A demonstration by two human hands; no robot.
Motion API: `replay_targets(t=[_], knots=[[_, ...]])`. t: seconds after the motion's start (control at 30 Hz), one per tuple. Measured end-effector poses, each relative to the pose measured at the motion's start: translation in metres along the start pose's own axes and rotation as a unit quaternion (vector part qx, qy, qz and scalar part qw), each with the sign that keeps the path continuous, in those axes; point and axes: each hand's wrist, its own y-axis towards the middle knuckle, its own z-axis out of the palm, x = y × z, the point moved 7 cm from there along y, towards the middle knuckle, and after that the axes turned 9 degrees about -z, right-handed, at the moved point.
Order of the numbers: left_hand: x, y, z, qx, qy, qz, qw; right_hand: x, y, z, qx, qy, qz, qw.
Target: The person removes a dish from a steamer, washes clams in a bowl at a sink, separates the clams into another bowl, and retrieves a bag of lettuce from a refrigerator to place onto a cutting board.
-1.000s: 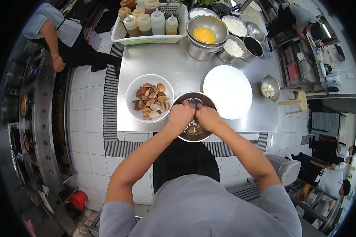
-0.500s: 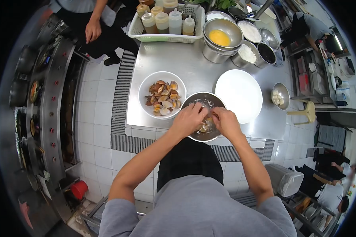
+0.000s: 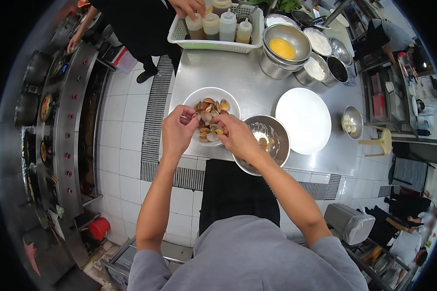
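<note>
Several brown and grey clams [image 3: 208, 104], some open with yellow flesh showing, lie in a white bowl [image 3: 234, 99]. Over its left side my left hand [image 3: 178, 128] has its fingertips pinched together; what is in them is too small to make out. My right hand [image 3: 238, 138] reaches in from the right, thumb and fingers closed on a clam at the bowl's middle. Beside it a steel bowl [image 3: 282, 150] holds a little cloudy wet matter and a brown piece, perhaps a shell. My right wrist crosses that bowl's near left rim.
A large white plate [image 3: 303, 121] lies right of the steel bowl. Behind stand a bowl of yellow liquid [image 3: 282, 47], white powder [image 3: 316, 69] and a basket [image 3: 218, 46] of squeeze bottles. Another person's hand [image 3: 187, 7] touches a bottle. A stove [image 3: 73, 121] lines the left.
Both my hands have moved left from the steel bowl to the clams in the white bowl. The other person's hand now reaches into the bottle basket. The view has shifted slightly.
</note>
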Motion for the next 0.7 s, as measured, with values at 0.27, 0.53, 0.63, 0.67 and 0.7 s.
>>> replay_targets(t=[0.27, 0.53, 0.63, 0.67, 0.7], knots=[[0.003, 0.029, 0.004, 0.045, -0.029, -0.040, 0.998, -0.010, 0.011, 0.015, 0.053, 0.009, 0.055, 0.997], [0.007, 0.053, 0.025, 0.086, -0.050, -0.062, 0.993, -0.007, -0.035, -0.062, -0.108, -0.014, 0.050, 0.993], [0.010, 0.069, 0.046, 0.094, 0.004, -0.046, 0.994, -0.024, -0.079, -0.088, -0.084, -0.047, 0.095, 0.991], [0.008, 0.073, 0.053, 0.092, 0.049, -0.025, 0.994, -0.029, -0.091, -0.094, -0.059, -0.080, 0.106, 0.989], [0.010, 0.077, 0.060, 0.099, 0.050, -0.026, 0.994, -0.032, -0.102, -0.101, -0.061, -0.080, 0.113, 0.989]])
